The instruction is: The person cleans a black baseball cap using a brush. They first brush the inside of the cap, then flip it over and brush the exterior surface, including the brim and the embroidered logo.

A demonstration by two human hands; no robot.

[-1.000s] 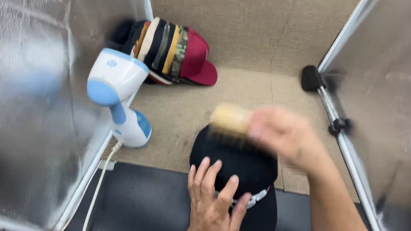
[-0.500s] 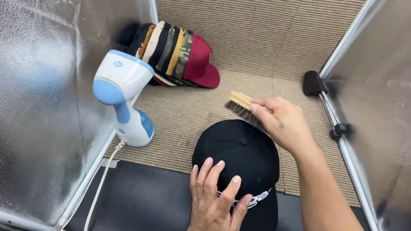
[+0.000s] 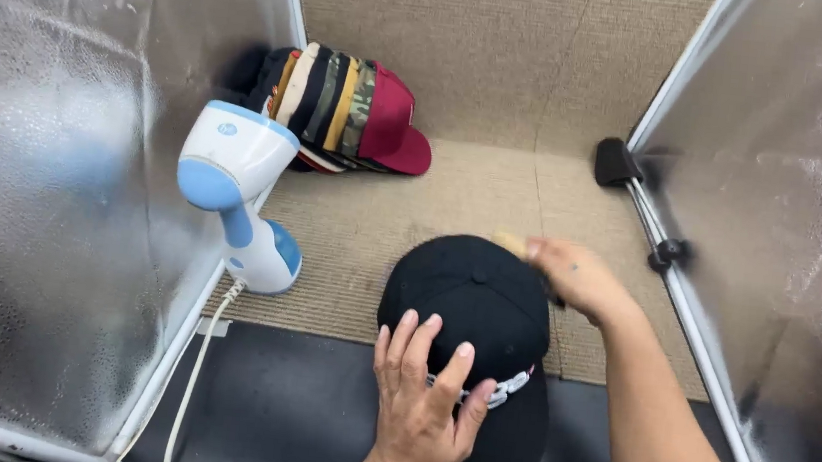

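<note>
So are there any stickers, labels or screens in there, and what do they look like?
No packages, signs or screens show.
Small round pale badge: on top of the white and blue handheld steamer by the left foil wall; too small to make out.
White tag piece: on the black fabric cap, by the left hand.
The right hand holds a blurred wooden brush with no label visible.

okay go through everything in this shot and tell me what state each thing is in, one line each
Black cap: crown up on the mat, brim toward the person.
Left hand: flat on the cap's brim, fingers spread.
Right hand: closed on a brush, blurred.
Brush: at the cap's upper right edge, mostly hidden.
Handheld steamer: upright on the mat, cord attached.
Stack of caps: nested together by the back wall.
</note>
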